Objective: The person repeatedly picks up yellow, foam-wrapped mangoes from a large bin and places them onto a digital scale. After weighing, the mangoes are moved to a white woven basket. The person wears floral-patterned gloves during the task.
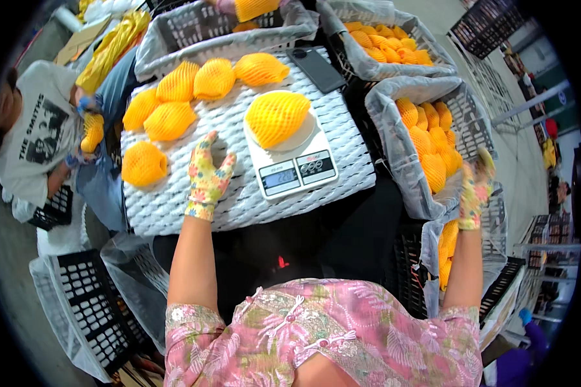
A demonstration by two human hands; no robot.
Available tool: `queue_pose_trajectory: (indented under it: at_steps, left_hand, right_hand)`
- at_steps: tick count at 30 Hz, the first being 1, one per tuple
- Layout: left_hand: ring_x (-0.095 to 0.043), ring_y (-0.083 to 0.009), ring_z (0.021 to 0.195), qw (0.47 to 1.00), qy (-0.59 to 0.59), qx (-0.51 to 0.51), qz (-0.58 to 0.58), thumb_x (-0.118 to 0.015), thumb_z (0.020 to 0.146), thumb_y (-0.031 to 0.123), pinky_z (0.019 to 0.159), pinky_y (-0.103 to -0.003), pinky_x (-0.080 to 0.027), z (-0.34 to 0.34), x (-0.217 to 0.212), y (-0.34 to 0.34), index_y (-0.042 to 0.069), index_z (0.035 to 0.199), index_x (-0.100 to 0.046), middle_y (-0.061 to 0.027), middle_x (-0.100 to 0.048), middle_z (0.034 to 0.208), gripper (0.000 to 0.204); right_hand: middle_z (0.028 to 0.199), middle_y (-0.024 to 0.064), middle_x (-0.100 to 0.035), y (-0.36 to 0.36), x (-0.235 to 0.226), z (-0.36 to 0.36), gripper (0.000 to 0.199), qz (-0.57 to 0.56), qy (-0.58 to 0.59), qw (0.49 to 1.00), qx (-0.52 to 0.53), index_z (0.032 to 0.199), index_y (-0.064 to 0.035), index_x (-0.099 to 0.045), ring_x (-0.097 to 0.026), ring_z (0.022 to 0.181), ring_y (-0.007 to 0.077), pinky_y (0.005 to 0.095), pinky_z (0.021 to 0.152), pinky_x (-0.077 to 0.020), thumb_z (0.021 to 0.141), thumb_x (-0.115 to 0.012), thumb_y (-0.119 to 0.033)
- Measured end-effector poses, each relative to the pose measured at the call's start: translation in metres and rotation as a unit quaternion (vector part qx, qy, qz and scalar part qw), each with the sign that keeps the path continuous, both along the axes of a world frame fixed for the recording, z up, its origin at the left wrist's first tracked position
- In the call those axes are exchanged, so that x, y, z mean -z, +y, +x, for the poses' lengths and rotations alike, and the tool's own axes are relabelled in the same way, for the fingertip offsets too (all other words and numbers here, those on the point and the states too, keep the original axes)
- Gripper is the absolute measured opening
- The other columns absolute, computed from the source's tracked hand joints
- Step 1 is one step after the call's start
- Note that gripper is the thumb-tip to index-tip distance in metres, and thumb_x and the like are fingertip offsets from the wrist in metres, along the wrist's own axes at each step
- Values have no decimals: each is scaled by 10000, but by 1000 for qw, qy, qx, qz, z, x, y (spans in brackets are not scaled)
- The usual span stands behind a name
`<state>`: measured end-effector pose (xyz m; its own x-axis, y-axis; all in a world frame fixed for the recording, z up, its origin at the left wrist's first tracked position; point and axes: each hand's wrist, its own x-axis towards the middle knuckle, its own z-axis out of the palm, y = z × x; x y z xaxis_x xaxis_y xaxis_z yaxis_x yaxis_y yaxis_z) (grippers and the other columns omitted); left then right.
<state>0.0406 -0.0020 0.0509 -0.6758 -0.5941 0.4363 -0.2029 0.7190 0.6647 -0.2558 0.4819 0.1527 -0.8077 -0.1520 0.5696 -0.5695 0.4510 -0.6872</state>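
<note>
On a white digital kitchen scale (297,177) rests a fruit in a yellow foam net sleeve (277,119). My left hand (208,175), in a floral glove, is open beside the scale, holding nothing, thumb apart from the fingers. More sleeved fruits (174,84) lie in a loose group beyond it, and a single sleeved fruit (144,164) sits at the left. My right hand (476,187), gloved alike, hovers at the right edge of a lined crate (387,122) holding several sleeved fruits (434,145). Its fingers look apart, with nothing visible in them.
A quilted grey-white work surface (348,148) carries the scale and a dark phone (316,69). Other lined crates stand at the far right (442,71), far side (155,51) and lower left (97,297). At the left a person (45,122) holds a sleeved fruit (92,132).
</note>
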Motion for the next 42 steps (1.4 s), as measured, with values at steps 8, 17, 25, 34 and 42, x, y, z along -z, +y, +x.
queue_pose_trajectory:
  at_steps: [8,17,25,34,42]
  left_hand:
    - [-592,-281,1034,992,34,-12,119,-720,770,161,920,-374,-469,-4,-7,1,38,1168,-606,-148,-623,1099,433]
    - [-612,-268,989,991,47,-16,122,-667,769,105,891,-357,-483,-3,-3,-2,54,1125,-635,-127,-643,1050,361]
    - [-616,-267,1013,989,64,-8,131,-671,771,87,915,-357,-473,-2,7,-7,44,1122,-637,-134,-642,1057,356]
    - [-576,-257,1117,987,32,16,160,-591,874,56,984,-359,-437,-7,11,-4,-13,1221,-558,-150,-613,1189,355]
    - [-548,-225,1129,982,20,74,175,-527,947,78,970,-332,-437,16,38,-44,-45,1291,-498,-148,-568,1250,367]
  right_hand:
    - [1372,172,-429,-261,-53,76,700,237,50,882,-403,1320,-146,-479,-402,1299,343,421,1081,-337,682,-764,-187]
    - [1398,169,-406,-372,-44,86,888,540,149,710,-428,1403,-179,-395,-422,1269,382,448,1045,-371,627,-803,-320]
    - [1275,149,-513,-360,-47,84,764,455,0,765,-456,1320,-129,-483,-542,1151,333,392,967,-452,641,-792,-293]
    - [1226,67,-531,-120,-68,62,727,-115,-351,839,-400,1327,-77,-446,-511,1134,176,336,970,-415,695,-767,-237]
    - [1193,108,-612,135,-31,124,491,-407,-499,760,82,1255,-55,-526,-610,1073,260,433,936,-500,855,-696,-285]
